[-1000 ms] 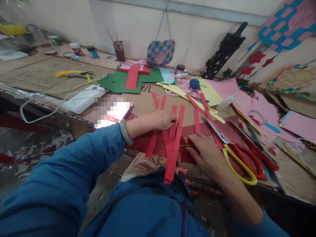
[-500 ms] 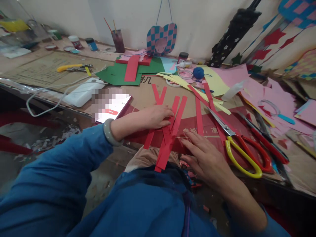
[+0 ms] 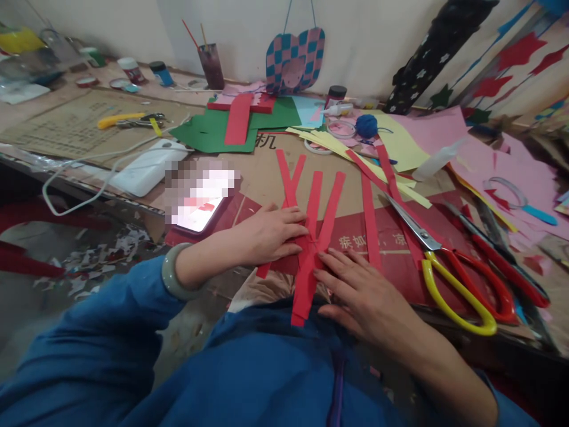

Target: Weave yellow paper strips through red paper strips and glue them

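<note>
Several red paper strips (image 3: pixel 328 214) cross one another at the table's front edge, their lower ends hanging over it toward my lap. My left hand (image 3: pixel 274 233) lies flat on the left side of the crossing, fingers stretched out. On the other side, my right hand (image 3: pixel 355 284) has its fingers extended, the tips at the strips' right edge. More red strips (image 3: pixel 370 219) lie to the right of the woven ones. Beside them rest large scissors (image 3: pixel 438 252) with one yellow and one red handle, blades apart.
A lit phone (image 3: pixel 202 204) and a white power bank (image 3: pixel 144 169) with a cable lie left. Green paper (image 3: pixel 208 135), a blue yarn ball (image 3: pixel 367 126), a glue bottle (image 3: pixel 438 160) and a red-handled cutter (image 3: pixel 502 255) surround the work area. Paint jars (image 3: pixel 160 73) stand behind.
My right hand has moved in to the strips and now touches their right edge. My left hand has shifted slightly down and left of the crossing. The view has turned a little.
</note>
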`<action>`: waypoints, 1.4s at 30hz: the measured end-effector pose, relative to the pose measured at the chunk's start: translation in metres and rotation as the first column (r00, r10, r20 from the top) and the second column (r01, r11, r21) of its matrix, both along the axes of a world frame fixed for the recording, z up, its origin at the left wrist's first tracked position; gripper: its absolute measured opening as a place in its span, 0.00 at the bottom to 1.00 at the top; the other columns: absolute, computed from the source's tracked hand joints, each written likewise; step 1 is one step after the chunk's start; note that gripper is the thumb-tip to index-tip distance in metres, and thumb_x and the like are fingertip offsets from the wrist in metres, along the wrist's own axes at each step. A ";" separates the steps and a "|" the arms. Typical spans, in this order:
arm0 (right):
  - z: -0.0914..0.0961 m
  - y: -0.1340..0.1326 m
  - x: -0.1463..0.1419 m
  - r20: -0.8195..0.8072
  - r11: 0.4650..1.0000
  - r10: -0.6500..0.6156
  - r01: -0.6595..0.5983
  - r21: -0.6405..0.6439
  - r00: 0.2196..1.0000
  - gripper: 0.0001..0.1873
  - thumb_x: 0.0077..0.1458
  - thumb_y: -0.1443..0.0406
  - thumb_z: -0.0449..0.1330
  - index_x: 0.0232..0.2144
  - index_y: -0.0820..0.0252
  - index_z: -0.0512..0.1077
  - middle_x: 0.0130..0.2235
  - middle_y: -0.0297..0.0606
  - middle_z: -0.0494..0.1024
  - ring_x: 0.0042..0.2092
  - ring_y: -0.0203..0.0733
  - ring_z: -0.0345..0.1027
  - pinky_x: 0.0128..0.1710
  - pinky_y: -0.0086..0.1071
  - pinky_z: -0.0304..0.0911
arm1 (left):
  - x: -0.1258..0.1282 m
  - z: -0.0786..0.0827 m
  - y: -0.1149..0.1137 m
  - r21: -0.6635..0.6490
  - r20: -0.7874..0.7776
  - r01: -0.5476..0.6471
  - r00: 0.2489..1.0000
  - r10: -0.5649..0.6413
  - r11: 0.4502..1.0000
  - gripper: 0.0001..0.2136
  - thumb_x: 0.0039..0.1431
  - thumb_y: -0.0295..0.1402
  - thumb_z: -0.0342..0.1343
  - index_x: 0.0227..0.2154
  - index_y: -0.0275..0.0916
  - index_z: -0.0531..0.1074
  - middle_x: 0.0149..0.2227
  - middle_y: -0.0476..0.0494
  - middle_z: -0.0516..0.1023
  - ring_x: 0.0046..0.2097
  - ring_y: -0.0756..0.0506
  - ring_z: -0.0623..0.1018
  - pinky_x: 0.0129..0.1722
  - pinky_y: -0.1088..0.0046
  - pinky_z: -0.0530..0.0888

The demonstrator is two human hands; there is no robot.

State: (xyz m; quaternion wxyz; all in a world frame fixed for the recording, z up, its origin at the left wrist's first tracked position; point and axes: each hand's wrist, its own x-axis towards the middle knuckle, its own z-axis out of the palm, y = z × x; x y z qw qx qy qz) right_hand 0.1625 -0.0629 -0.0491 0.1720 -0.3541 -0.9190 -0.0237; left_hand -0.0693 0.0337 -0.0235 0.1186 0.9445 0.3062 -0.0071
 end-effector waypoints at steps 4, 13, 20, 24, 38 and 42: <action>-0.008 0.008 0.016 -0.018 0.999 -0.031 0.030 -0.014 0.999 0.17 0.65 0.60 0.53 0.45 0.65 0.76 0.54 0.52 0.77 0.58 0.55 0.70 0.57 0.55 0.67 | -0.006 -0.003 0.000 -0.002 0.044 0.016 0.999 -0.016 1.000 0.14 0.69 0.36 0.51 0.51 0.37 0.74 0.63 0.34 0.69 0.65 0.38 0.66 0.61 0.52 0.64; 0.006 0.028 0.016 0.079 0.991 -0.131 0.127 0.051 0.988 0.18 0.66 0.61 0.49 0.46 0.64 0.76 0.56 0.51 0.76 0.59 0.59 0.68 0.52 0.55 0.70 | -0.014 -0.015 -0.010 0.030 0.173 0.031 0.984 -0.036 0.999 0.14 0.68 0.37 0.50 0.52 0.40 0.74 0.64 0.32 0.67 0.66 0.33 0.65 0.61 0.43 0.62; 0.007 0.033 0.000 0.030 0.996 -0.081 0.080 0.050 0.996 0.20 0.67 0.59 0.49 0.43 0.63 0.77 0.51 0.47 0.80 0.57 0.60 0.70 0.53 0.59 0.68 | -0.027 -0.024 -0.021 0.027 0.266 0.039 0.963 -0.045 0.999 0.13 0.68 0.40 0.52 0.49 0.41 0.74 0.62 0.34 0.70 0.65 0.37 0.68 0.64 0.43 0.59; 0.011 0.034 -0.005 -0.002 0.995 -0.078 0.078 0.057 0.997 0.21 0.67 0.59 0.50 0.48 0.68 0.75 0.55 0.52 0.76 0.59 0.59 0.68 0.54 0.57 0.68 | -0.030 -0.026 -0.023 0.043 0.323 -0.008 0.946 -0.006 0.999 0.16 0.69 0.41 0.50 0.52 0.39 0.71 0.62 0.33 0.70 0.66 0.37 0.66 0.65 0.46 0.59; 0.015 0.032 -0.018 -0.236 0.979 0.050 -0.094 -0.182 0.970 0.15 0.68 0.60 0.48 0.43 0.58 0.73 0.42 0.39 0.83 0.49 0.39 0.76 0.62 0.42 0.61 | -0.020 -0.019 -0.011 -0.135 0.193 -0.153 0.965 0.177 0.979 0.22 0.59 0.19 0.40 0.54 0.38 0.66 0.61 0.39 0.71 0.70 0.38 0.57 0.66 0.40 0.54; 0.008 0.032 -0.016 -0.171 0.993 -0.019 -0.002 -0.120 0.985 0.14 0.66 0.62 0.52 0.48 0.62 0.72 0.51 0.44 0.80 0.60 0.48 0.68 0.61 0.47 0.61 | -0.022 -0.024 -0.012 -0.114 0.234 -0.159 0.955 0.182 0.981 0.22 0.61 0.21 0.40 0.55 0.39 0.65 0.61 0.41 0.72 0.70 0.39 0.59 0.67 0.42 0.53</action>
